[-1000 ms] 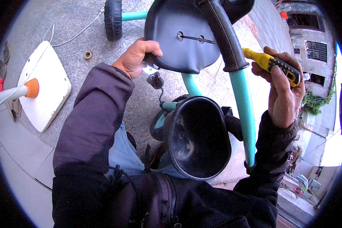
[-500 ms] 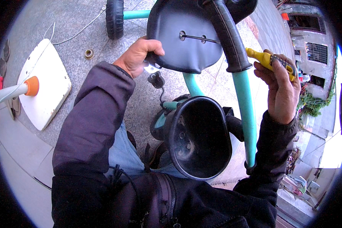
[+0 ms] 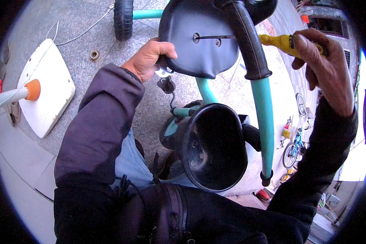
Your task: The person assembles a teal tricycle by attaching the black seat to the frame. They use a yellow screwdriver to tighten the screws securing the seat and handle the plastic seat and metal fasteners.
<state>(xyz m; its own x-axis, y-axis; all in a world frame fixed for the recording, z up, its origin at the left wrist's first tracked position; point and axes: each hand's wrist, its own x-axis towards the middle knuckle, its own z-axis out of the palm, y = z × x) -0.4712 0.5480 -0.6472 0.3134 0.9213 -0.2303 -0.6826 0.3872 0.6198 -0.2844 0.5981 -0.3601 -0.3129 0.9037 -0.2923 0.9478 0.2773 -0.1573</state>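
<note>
A teal-framed tricycle (image 3: 265, 122) with black plastic parts is in front of me. My left hand (image 3: 150, 57) grips the lower left edge of its black seat panel (image 3: 195, 44), with a small metal piece by my fingers. My right hand (image 3: 319, 61) holds a screwdriver with a yellow handle (image 3: 278, 41); its thin shaft lies across the panel with the tip at a hole (image 3: 196, 38). A black scoop-shaped seat (image 3: 211, 150) sits lower, between my arms.
A white flat base (image 3: 49, 93) with an orange collar and pale pole lies on the stone floor at left. A small ring-shaped part (image 3: 95, 55) and a thin wire lie near a black wheel (image 3: 123, 18). Small bicycles stand far right (image 3: 293, 146).
My right hand has lifted and swung the screwdriver level, bringing its tip to the hole in the black panel. My left hand stays on the panel's edge.
</note>
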